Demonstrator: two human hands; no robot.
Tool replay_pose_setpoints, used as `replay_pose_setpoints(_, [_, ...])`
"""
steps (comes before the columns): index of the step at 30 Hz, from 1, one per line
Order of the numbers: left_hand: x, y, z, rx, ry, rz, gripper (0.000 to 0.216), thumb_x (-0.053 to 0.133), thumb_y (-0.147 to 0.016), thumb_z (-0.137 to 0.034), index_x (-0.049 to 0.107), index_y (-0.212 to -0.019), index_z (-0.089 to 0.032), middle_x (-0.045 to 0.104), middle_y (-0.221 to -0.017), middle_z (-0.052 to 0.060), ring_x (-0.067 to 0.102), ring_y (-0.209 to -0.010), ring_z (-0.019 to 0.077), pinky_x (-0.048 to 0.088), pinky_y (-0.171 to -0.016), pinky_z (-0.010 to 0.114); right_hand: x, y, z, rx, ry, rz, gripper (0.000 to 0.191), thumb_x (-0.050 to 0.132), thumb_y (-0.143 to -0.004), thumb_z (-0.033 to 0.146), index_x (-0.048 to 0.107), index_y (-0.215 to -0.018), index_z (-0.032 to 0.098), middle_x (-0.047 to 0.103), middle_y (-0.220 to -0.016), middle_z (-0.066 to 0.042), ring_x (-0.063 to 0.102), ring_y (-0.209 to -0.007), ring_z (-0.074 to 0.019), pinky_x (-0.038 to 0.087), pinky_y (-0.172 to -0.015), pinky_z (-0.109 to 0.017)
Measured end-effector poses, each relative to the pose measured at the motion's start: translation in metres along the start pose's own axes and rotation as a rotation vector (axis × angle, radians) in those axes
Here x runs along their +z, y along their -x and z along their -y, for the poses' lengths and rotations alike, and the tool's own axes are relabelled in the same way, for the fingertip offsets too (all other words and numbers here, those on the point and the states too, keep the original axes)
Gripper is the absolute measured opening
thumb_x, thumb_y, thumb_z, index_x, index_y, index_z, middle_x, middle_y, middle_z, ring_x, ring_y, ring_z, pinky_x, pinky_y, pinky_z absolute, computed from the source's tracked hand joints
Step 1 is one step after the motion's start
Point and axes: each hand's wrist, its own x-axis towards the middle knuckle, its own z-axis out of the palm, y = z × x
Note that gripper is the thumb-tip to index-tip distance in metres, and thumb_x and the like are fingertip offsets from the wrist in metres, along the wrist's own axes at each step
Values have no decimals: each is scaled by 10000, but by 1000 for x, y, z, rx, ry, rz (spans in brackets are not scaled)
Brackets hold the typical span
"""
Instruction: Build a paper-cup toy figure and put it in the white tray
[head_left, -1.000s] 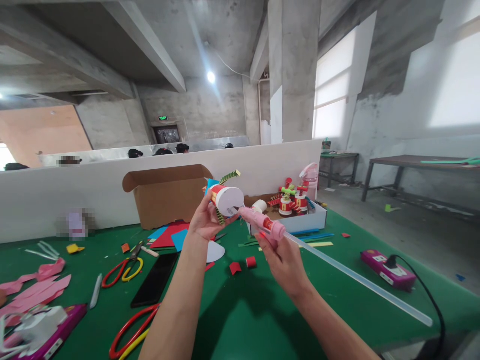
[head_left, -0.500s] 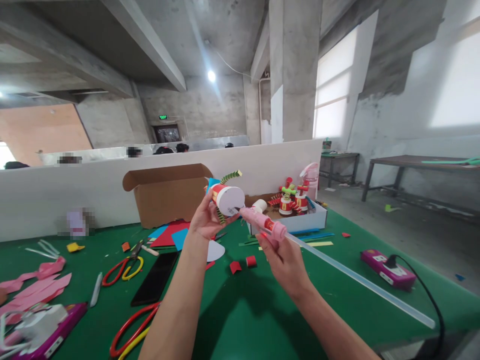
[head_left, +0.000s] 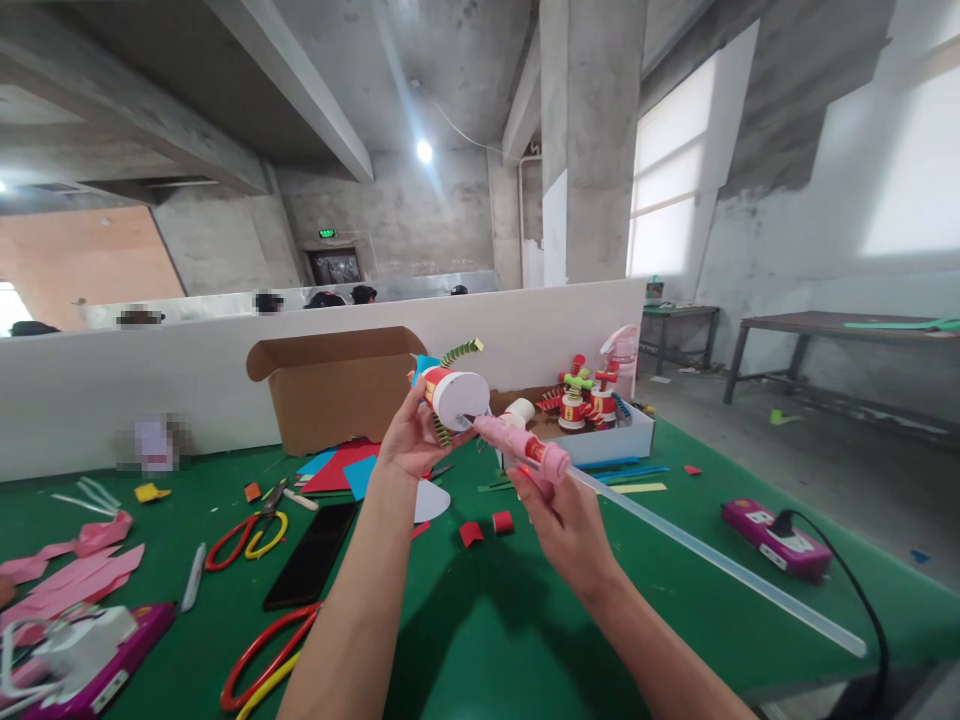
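Note:
My left hand [head_left: 409,435] grips a paper cup [head_left: 463,400], white with a red band, tilted so its round white base faces me. Green folded-paper strips [head_left: 461,352] and a blue paper piece [head_left: 426,368] stick out from it. My right hand [head_left: 562,505] is closed around a pink hot glue gun [head_left: 521,447], with a long clear glue stick [head_left: 720,555] running out of its back. The gun's nozzle is at the lower part of the cup's base; whether it touches cannot be made out.
A white box [head_left: 637,440] holds several finished paper figures [head_left: 574,405]. Scissors [head_left: 251,540], a black phone [head_left: 311,555], coloured paper [head_left: 341,470] and a craft knife [head_left: 193,578] lie left. A purple power strip [head_left: 776,540] with a black cord sits right. A white partition [head_left: 187,370] stands behind.
The glue gun has shifted slightly left along the cup's base, with my right hand following. The cup and my left hand stay nearly in place.

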Motion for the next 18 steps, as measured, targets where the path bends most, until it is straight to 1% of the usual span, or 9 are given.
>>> replay_pose_setpoints(1, [0,0,0,3,-4,-3,360,550,-849,-453,606,-1077,-180,724,-860,86,681,-865,261,557,-767,423,0,0,-1,4,4,-10,366,447,-914,413,622,-1066,129,671,-799,-80,588,-686,-184,479,-659,-281])
replay_pose_setpoints(4, [2,0,2,25,-12,-23,350,557,-847,-448,607,-1074,-186,723,-879,77,674,-891,262,546,-799,447,-2,0,-4,35,35,-40,365,451,-905,440,639,-973,135,631,-678,-52,553,-614,-171,461,-596,-268])
replay_pose_setpoints(7, [3,-1,3,32,-18,-33,345,562,-845,-449,615,-1061,-185,722,-873,73,670,-902,265,544,-798,444,-2,1,-5,49,56,-44,363,456,-899,454,642,-906,143,581,-584,-26,517,-564,-161,435,-547,-256])
replay_pose_setpoints(11, [2,-1,3,28,-22,-10,352,558,-846,-453,619,-1058,-179,722,-884,77,667,-914,265,537,-816,451,-2,1,-4,36,61,-40,353,454,-902,444,640,-951,148,603,-618,-34,508,-562,-160,434,-550,-260])
replay_pose_setpoints(15, [1,0,2,23,-9,-13,345,570,-841,-450,621,-1052,-182,726,-898,78,672,-902,256,522,-852,468,-4,-5,-4,26,73,-70,363,446,-907,430,643,-987,135,629,-675,-57,537,-600,-179,459,-614,-286])
replay_pose_setpoints(18, [1,1,1,13,8,-12,348,573,-840,-451,623,-1052,-179,729,-892,83,676,-883,255,517,-864,481,-6,-12,-3,18,77,-50,369,443,-907,427,650,-971,128,625,-680,-54,554,-625,-184,470,-644,-294])
